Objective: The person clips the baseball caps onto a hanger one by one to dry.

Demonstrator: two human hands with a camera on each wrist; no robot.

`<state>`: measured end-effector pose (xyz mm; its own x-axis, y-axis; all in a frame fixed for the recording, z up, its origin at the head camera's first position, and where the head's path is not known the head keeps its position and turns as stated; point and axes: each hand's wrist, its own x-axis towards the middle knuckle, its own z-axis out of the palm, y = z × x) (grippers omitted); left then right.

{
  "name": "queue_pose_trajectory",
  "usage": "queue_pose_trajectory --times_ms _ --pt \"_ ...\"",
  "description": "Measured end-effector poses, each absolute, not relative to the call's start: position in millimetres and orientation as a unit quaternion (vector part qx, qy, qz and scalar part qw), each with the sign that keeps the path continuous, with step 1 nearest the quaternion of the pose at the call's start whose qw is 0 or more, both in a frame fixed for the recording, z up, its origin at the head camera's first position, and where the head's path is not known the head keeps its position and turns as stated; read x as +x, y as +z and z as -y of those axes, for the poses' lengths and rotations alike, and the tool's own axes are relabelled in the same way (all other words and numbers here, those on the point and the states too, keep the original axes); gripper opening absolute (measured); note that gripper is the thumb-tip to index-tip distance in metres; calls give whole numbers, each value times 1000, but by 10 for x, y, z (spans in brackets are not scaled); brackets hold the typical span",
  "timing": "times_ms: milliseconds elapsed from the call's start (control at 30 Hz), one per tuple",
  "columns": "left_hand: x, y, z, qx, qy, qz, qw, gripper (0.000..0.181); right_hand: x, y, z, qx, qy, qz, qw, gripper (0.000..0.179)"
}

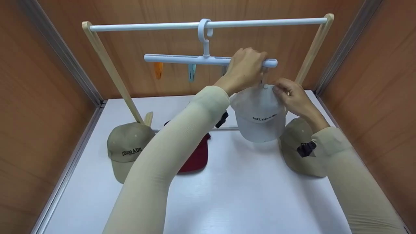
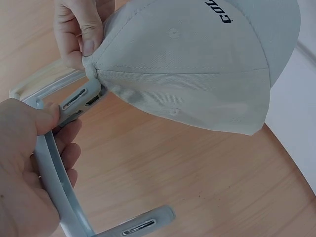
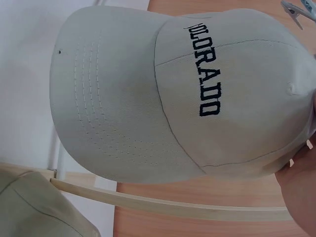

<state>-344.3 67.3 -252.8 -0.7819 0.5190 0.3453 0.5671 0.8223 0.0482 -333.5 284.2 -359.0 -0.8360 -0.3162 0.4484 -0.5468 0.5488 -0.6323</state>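
A pale grey cap (image 1: 260, 110) lettered COLORADO hangs brim down below the right end of a light blue hanger (image 1: 178, 59). My left hand (image 1: 245, 66) reaches around the hanger bar, and in the left wrist view its thumb and fingers pinch a grey clothespin (image 2: 79, 102). The tip of that clothespin meets the cap's crown. With thumb and fingertips, my right hand (image 1: 294, 97) pinches the top of the cap right beside the clothespin. Along the bar hang an orange clothespin (image 1: 158, 70) and a blue clothespin (image 1: 191, 72).
The hanger hooks over a white rod (image 1: 146, 27) on wooden posts. On the white table (image 1: 247, 195) lie a khaki cap (image 1: 128, 141) at left, a dark red cap (image 1: 198, 156) partly behind my left arm, and another khaki cap (image 1: 295, 143) at right. Wooden walls surround it.
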Motion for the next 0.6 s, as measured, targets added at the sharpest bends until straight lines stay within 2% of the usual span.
queue_pose_trajectory --times_ms 400,600 --pt "-3432 -2500 -665 -286 -77 943 148 27 -3074 -3364 -2661 248 426 858 147 20" --pt "-3402 -2515 -650 -282 -107 943 142 30 -3100 -3386 -2654 246 435 853 153 19"
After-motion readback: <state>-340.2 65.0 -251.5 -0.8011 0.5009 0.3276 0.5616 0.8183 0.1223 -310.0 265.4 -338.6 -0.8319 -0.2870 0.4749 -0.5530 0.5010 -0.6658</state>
